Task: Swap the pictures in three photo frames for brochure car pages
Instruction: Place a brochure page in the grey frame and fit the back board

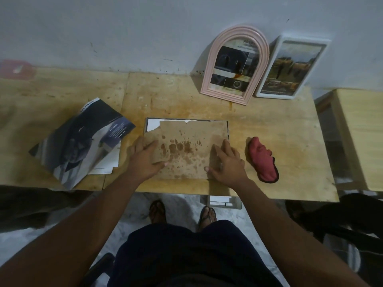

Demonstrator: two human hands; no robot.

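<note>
Third frame (228, 129) lies face down at the near middle of the table (269, 125), and we see its stained backing board (186, 148) on top. The board's far-left corner is torn, with white paper (154, 125) showing there. Left hand (145, 160) lies flat on the board's left edge, fingers straight, holding nothing. Right hand (227, 162) lies flat on the near-right part, same. Brochure (83, 141) lies open to the left, just beside the frame. Red cloth (262, 160) is near on the right. Far right we see a pink arched frame (236, 65) and a white frame (292, 67) leaning on the wall (145, 34), touching, both with printed pages in.
</note>
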